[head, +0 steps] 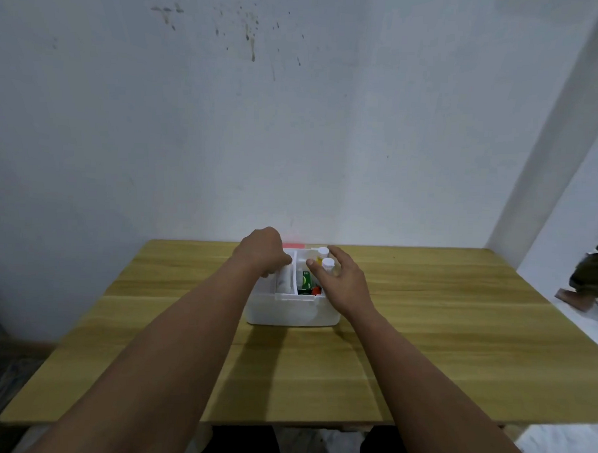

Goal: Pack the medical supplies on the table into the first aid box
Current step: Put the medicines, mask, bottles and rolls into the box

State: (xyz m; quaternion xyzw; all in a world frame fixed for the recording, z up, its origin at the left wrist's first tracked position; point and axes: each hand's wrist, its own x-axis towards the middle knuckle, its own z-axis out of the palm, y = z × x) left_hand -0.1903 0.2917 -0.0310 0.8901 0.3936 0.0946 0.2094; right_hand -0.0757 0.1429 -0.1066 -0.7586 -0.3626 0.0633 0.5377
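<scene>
A white first aid box point(292, 313) stands on the wooden table point(439, 352), with a white divider tray on top. My left hand point(264, 252) is over the tray's left compartment, fingers closed on a white roll-like item point(283, 280) lying there. My right hand point(340, 279) is over the right side, fingers around a white-capped bottle point(328, 263). A second white-capped bottle point(323, 252) stands just behind it. A green packet point(305, 279) and a red item point(316, 290) lie in the right compartment. Something red point(293, 245) shows behind the box, partly hidden.
The box sits near the table's far edge, close to a white wall. Bare tabletop stretches left, right and toward me. Another person's leg and foot point(586, 283) are on the floor at the far right.
</scene>
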